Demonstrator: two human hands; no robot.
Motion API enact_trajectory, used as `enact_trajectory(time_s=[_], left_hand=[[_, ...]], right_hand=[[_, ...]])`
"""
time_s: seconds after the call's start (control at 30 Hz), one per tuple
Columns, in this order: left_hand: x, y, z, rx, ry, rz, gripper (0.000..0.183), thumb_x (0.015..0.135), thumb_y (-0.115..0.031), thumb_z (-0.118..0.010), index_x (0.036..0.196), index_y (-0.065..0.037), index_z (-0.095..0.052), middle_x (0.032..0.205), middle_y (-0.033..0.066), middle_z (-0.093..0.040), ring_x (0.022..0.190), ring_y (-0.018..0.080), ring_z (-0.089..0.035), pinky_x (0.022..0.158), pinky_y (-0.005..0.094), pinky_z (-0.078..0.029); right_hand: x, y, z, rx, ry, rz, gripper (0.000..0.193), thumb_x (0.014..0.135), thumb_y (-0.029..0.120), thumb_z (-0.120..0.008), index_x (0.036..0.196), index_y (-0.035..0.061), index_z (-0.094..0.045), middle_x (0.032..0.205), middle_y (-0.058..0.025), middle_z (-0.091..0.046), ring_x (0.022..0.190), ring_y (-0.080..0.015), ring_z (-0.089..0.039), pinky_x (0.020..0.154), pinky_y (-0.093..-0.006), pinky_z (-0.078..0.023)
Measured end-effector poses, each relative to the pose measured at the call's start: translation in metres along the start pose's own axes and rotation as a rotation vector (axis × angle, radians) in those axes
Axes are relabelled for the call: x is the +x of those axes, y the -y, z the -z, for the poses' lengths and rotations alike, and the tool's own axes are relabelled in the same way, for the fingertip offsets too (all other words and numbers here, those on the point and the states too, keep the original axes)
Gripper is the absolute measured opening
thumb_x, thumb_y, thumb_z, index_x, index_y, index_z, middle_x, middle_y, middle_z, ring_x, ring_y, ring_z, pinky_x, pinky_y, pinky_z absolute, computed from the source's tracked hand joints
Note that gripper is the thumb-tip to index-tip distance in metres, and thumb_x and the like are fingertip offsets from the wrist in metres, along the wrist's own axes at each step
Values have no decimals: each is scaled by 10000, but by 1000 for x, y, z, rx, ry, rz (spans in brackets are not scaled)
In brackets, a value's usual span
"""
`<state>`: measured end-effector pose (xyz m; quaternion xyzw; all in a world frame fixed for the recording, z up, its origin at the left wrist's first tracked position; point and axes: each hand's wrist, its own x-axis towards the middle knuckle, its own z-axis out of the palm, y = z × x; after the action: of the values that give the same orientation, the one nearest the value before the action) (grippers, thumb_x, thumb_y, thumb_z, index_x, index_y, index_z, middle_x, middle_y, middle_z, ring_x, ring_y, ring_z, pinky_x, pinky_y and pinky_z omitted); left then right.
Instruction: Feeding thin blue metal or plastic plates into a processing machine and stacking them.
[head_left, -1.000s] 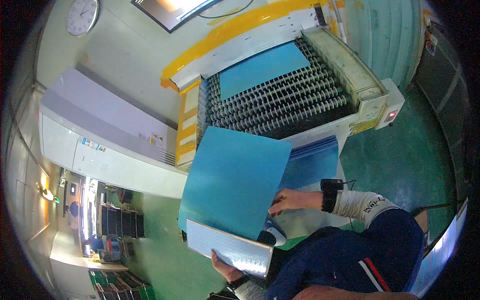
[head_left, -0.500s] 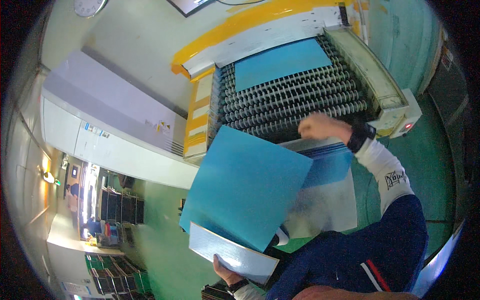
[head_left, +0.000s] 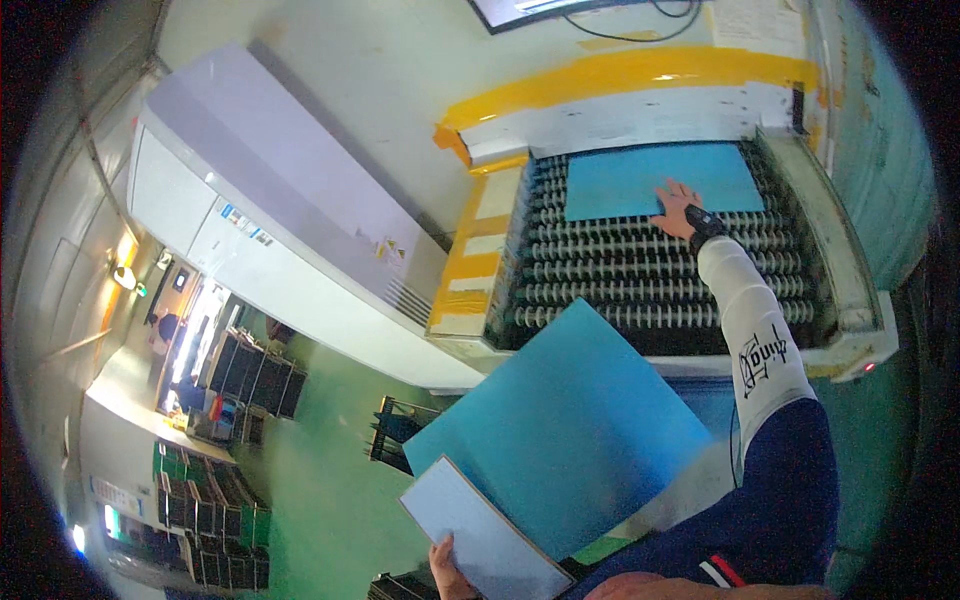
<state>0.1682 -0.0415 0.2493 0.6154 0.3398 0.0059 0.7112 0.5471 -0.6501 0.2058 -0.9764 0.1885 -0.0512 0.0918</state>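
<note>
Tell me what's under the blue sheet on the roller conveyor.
Disc-wheeled rollers show along the near edge and both sides of the blue sheet. Whatever lies directly beneath it is covered; the right hand is over its near edge.

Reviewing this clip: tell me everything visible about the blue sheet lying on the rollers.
The blue sheet looks thin, flat and stiff, roughly rectangular in outline, with an even, plain face; its material is unclear. It lies flat on the rows of disc rollers, toward their far end, its far edge close to the white panel. The person's right grip, a bare hand with fingers spread, covers part of its near edge and appears to touch it. Its underside is hidden.
</note>
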Motion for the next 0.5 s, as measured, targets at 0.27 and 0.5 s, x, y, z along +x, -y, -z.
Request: enact_trajectory(time_s=[0.27,0.5], left_hand=[[27,22,17,-41,13,-1,458,953,-333,-569,1287,-20,-599,1294,79,-584,1193,237,-519,1047,384,-389],[53,29,14,-144,-108,5,385,811,-202,-691,1098,8,-545,969,104,-627,810,248,-630,714,391,-511]], right_hand=[[30,-11,-16,-93,-56,-23,646,847,428,-607,1422,156,-493,1498,-193,-420,1377,-353,-415,1104,-577,-353],[25,-3,-21,-159,50,23,444,920,398,-618,1231,81,-632,1288,-153,-599,1218,-369,-536,1037,-555,-395]])
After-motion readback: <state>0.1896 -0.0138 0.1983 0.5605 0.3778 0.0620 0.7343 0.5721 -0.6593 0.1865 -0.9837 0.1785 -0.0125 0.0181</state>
